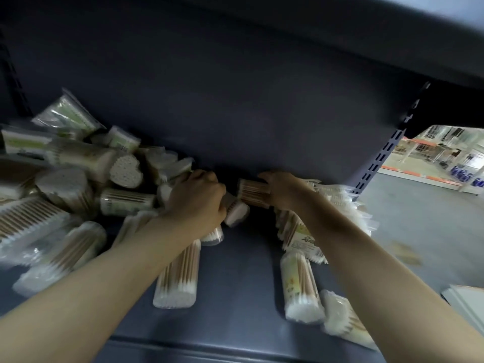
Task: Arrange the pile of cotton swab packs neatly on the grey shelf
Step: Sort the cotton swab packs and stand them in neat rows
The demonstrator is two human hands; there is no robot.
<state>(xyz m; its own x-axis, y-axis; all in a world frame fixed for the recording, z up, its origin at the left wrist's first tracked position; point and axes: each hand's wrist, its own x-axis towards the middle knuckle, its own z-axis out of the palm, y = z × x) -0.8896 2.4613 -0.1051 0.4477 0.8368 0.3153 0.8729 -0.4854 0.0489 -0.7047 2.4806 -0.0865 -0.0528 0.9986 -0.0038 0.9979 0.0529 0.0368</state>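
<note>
Presently, both forearms reach deep into the grey shelf point(235, 297), toward its dark back panel. The left hand point(197, 199) is curled, knuckles up, around a small pack point(235, 212) whose pale end shows just to the right of the fingers. The right hand point(281, 191) grips a short pack of wooden-stemmed swabs point(253, 193), held lying sideways just beside the left hand.

The pile of cotton swab packs point(68, 184) lies heaped in disorder on the left part of the shelf, packs tilted and overlapping, a heart-shaped pack point(126, 171) among them. A row of flat packs point(337, 203) stands close together at the right end, behind the right wrist. Three cylindrical packs lie loose on the shelf floor: one point(179, 279) under the left forearm, two point(301, 286) point(343, 320) beside the right forearm. Motion blur obscures label detail.
</note>
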